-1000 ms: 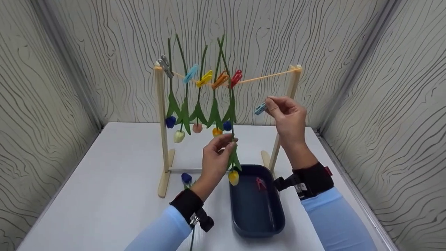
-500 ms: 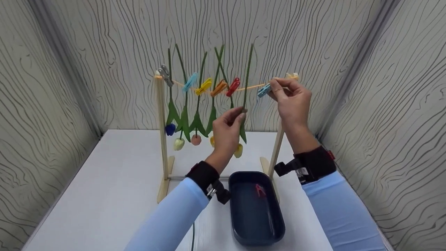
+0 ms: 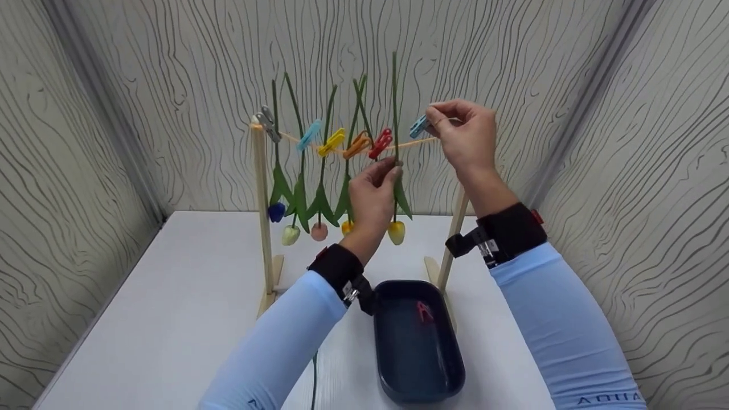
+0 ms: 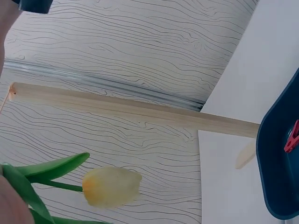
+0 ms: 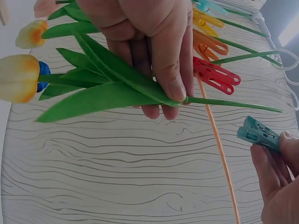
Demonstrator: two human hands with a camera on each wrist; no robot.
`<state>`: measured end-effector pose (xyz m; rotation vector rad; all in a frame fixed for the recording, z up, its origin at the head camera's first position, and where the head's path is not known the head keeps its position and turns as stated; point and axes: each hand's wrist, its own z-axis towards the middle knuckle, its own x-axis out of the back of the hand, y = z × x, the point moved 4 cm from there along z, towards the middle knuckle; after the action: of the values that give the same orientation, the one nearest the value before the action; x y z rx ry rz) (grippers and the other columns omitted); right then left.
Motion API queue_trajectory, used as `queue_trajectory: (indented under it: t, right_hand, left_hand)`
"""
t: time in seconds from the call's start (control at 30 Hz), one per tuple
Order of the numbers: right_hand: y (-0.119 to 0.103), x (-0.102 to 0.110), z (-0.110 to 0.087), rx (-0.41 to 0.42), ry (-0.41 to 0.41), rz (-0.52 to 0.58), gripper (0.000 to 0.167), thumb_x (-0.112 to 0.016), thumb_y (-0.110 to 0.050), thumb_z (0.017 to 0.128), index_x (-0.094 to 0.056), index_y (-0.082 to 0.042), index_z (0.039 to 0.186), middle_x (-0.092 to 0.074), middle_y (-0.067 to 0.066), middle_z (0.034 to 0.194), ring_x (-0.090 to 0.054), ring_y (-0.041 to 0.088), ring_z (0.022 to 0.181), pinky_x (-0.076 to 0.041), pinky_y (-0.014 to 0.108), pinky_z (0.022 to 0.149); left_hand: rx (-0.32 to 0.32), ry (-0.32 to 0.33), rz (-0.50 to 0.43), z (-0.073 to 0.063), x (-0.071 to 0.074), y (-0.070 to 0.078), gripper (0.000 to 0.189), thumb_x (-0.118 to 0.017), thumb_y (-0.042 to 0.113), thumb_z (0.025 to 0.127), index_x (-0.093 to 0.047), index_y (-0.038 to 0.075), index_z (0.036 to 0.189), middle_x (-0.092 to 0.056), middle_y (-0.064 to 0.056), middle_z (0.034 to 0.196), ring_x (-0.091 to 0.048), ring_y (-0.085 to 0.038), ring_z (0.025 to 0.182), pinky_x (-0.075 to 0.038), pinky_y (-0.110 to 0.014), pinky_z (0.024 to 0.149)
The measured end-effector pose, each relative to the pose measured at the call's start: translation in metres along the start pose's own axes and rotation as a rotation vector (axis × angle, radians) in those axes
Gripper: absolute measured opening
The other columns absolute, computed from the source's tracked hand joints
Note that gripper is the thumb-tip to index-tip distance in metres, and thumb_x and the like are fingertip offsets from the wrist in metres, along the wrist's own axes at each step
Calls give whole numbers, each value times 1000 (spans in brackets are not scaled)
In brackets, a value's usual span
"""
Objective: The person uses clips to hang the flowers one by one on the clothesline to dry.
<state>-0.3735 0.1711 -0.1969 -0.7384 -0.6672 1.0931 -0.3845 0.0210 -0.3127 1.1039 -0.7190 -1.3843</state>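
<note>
My left hand (image 3: 373,191) pinches the stem of a yellow artificial tulip (image 3: 396,232), which hangs head down with its stem crossing the orange string (image 3: 418,142). In the right wrist view, thumb and fingers grip that stem just above the leaves. My right hand (image 3: 470,136) pinches a teal clothespin (image 3: 418,126) by its handle end, right of the stem and slightly above the string. To the left, several tulips hang upside down from the string. A red clothespin (image 3: 380,143) is the closest to the held stem, beside orange, yellow, light blue and grey ones.
The string runs between two wooden posts (image 3: 260,210) on feet. Below it a dark blue basin (image 3: 380,341) stands on the white table (image 3: 171,319), with a red clothespin (image 3: 424,312) inside. A green stem (image 3: 314,381) lies partly under my left sleeve. Patterned walls enclose the table.
My left hand has raised the yellow tulip from low over the basin up to the string. My right hand has moved up and slightly left with the teal clothespin.
</note>
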Motion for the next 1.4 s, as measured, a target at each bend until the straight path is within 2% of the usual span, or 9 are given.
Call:
queue_trajectory:
  t: [0.27,0.43,0.87,1.1,1.27,1.4]
  right_hand:
    - [4,-8,1,-34,-75,-107,17,-75,-13,103,-80,-1,114,-75,-1,101,-76,4,90,-65,18,88]
    - [7,-11,-3,-46,-92,-114,17,-76,-15,102,-80,-3,114,-76,-1,102,-77,5,90,-65,19,87]
    - [7,-17,-11,-56,-128,-192,22,-74,-19,105,-80,-3,119,-77,11,116,-77,9,97,-65,18,90]
    - [9,-19,-14,-111,-165,-176,27,-71,-16,107,-77,-3,129,-76,15,127,-78,17,111,-64,22,97]
    - [10,-21,-13,-140,-160,-165,29,-71,-16,107,-76,-6,134,-76,16,133,-78,24,120,-64,25,100]
    - [13,-21,-14,-156,-153,-171,32,-71,-17,107,-74,-8,137,-76,15,136,-77,25,123,-64,26,102]
  left_hand:
    - [42,8,25,-2,-4,5,26,-71,15,105,-79,12,130,-81,-6,124,-77,-17,111,-64,-30,104]
    - [52,22,66,-4,-2,8,25,-71,14,105,-79,12,129,-82,-5,123,-76,-18,110,-64,-31,106]
    - [23,-4,89,-4,0,12,25,-71,13,106,-80,9,129,-82,-7,122,-77,-18,109,-64,-29,103]
    - [21,3,115,-5,3,11,26,-70,14,106,-79,9,131,-82,-6,125,-77,-18,113,-63,-30,106]
    - [6,22,148,-12,4,13,33,-69,15,107,-75,10,139,-79,-7,136,-76,-20,124,-61,-32,110]
    - [-32,0,168,-26,10,11,37,-69,15,107,-70,10,144,-75,-7,145,-74,-20,132,-59,-32,112]
